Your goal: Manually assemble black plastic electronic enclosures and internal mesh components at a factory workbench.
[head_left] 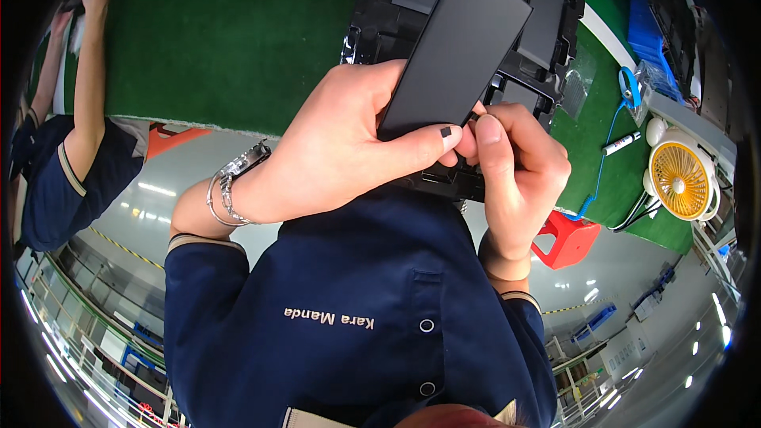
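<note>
The left hand [341, 143] was clamped round a flat dark panel [456, 51] held above the black moulded tray [547, 24], the right hand [515, 162] pinched shut on its lower corner; peeling there likely wanted a steady, slow pull.

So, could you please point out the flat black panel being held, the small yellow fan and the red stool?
Flat black panel [460, 47], head view, middle of its smooth face.
Yellow fan [679, 181], head view, centre of its grille.
Red stool [569, 239], head view, its visible top.
</note>
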Action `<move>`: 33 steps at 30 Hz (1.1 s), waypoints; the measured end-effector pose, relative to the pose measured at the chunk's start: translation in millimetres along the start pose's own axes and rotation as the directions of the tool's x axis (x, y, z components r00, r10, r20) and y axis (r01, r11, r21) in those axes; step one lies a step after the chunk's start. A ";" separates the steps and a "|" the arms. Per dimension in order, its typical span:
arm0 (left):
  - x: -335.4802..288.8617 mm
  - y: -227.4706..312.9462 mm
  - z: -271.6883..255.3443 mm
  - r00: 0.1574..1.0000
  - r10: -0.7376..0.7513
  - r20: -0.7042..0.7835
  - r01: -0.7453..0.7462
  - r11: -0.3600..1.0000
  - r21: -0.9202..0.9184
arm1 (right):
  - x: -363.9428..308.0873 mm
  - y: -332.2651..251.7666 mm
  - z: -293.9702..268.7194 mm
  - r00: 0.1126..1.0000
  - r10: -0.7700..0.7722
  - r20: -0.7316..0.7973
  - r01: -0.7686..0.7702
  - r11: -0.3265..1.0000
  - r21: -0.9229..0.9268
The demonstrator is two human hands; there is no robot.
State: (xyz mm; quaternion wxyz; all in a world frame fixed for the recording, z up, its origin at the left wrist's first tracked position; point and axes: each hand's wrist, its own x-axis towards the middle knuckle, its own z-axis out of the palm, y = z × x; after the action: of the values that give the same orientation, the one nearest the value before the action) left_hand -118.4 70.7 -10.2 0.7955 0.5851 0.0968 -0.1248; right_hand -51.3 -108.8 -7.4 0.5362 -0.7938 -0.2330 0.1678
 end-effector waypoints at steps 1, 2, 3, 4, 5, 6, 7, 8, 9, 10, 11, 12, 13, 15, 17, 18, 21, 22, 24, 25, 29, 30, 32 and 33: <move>-0.2 -1.2 -0.2 1.000 0.009 0.000 -0.009 1.000 -0.003 | 0.1 -0.5 -0.7 1.000 -0.002 0.008 0.002 1.000 -0.003; -0.4 -1.9 -0.2 1.000 0.018 -0.001 -0.018 1.000 -0.006 | 0.2 -0.7 -1.0 1.000 -0.005 0.015 0.005 1.000 -0.007; -0.3 -1.8 -0.2 1.000 0.013 0.000 -0.013 1.000 -0.011 | 0.1 -0.3 -1.0 1.000 -0.003 0.014 0.003 1.000 -0.002; -0.2 -1.6 0.0 1.000 0.008 0.000 -0.008 1.000 -0.015 | 0.0 0.4 -0.9 1.000 -0.002 0.014 0.002 1.000 0.002; 0.0 -1.5 0.1 1.000 0.003 0.001 -0.003 1.000 -0.020 | 0.0 0.9 -0.9 1.000 0.000 0.013 0.000 1.000 0.007; 0.3 -1.9 0.1 1.000 0.008 0.002 -0.008 1.000 -0.013 | 0.2 1.0 -0.8 1.000 -0.002 0.010 0.002 1.000 0.011; 0.6 -2.4 0.2 1.000 0.013 0.004 -0.013 1.000 -0.006 | 0.5 0.9 -0.6 1.000 -0.003 0.007 0.003 1.000 0.015; 0.8 -2.8 0.3 1.000 0.018 0.005 -0.018 1.000 0.001 | 0.7 0.9 -0.5 1.000 -0.005 0.004 0.005 1.000 0.019; 1.0 -3.2 -0.2 1.000 0.021 0.008 -0.021 1.000 0.010 | 1.0 0.8 -0.5 1.000 -0.007 0.006 0.007 1.000 0.019; 1.2 -3.6 -0.9 1.000 0.023 0.010 -0.024 1.000 0.019 | 1.2 0.7 -0.5 1.000 -0.009 0.007 0.009 1.000 0.019; 1.3 -3.8 -1.2 1.000 0.026 0.013 -0.026 0.999 0.027 | 1.3 0.7 -0.6 1.000 -0.011 0.008 0.011 1.000 0.019; 1.1 -3.7 -1.1 1.000 0.026 0.010 -0.026 0.999 0.024 | 1.2 0.9 -0.7 1.000 -0.013 0.010 0.013 1.000 0.010; 0.8 -3.3 -0.8 1.000 0.025 0.007 -0.025 0.999 0.021 | 1.1 1.1 -0.9 1.000 -0.015 0.012 0.015 1.000 0.002; 0.7 -3.4 -0.6 1.000 0.029 0.004 -0.029 0.999 0.032 | 1.0 1.1 -1.4 1.000 -0.011 0.015 0.011 1.000 -0.011; 0.9 -4.0 -0.7 0.999 0.037 0.003 -0.037 0.998 0.058 | 1.1 0.4 -1.9 1.000 0.002 0.017 -0.001 1.000 -0.020; 0.9 -3.7 -0.8 0.999 0.035 0.001 -0.034 0.996 0.079 | 1.1 0.4 -1.8 1.000 0.004 0.014 -0.004 1.000 -0.024; 0.3 -2.3 -0.8 1.000 0.028 -0.005 -0.027 0.992 0.123 | 1.2 0.6 -1.1 1.000 0.010 0.007 -0.009 1.000 -0.027; -0.1 -1.9 -0.7 1.000 0.026 -0.007 -0.025 0.992 0.127 | 1.2 0.7 -1.0 1.000 0.009 0.007 -0.009 1.000 -0.021; -0.8 -2.1 -0.4 0.999 0.036 -0.009 -0.035 0.991 0.130 | 0.7 0.2 -0.6 1.000 0.020 0.003 -0.020 1.000 -0.020; -1.2 -2.9 -0.2 0.999 0.049 -0.010 -0.047 0.990 0.130 | -0.1 -0.6 -0.1 0.999 0.033 -0.002 -0.033 0.999 -0.025; -0.6 -3.4 -1.5 1.000 -0.010 -0.021 0.011 0.999 0.033 | 1.0 -1.3 -0.2 0.998 -0.006 -0.058 -0.005 0.981 -0.194; -0.1 -1.2 -3.0 0.999 -0.046 -0.008 0.046 0.999 -0.013 | 1.3 1.4 -1.6 0.998 0.015 -0.068 -0.025 0.987 -0.162; 0.8 4.9 -6.3 0.993 -0.116 0.023 0.118 0.988 -0.104 | 0.9 10.7 -6.9 0.995 0.057 -0.086 -0.065 0.993 -0.096; -0.8 2.7 -5.7 0.995 -0.103 0.014 0.104 0.990 -0.098 | 0.7 12.8 -8.5 0.993 0.054 -0.101 -0.061 0.996 -0.066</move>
State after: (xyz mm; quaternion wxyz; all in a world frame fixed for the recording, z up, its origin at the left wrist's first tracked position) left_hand -118.4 77.0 -9.2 0.8161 0.5389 0.1296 -0.1637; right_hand -43.9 -119.0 -16.1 0.5144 -0.8254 -0.1888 0.1357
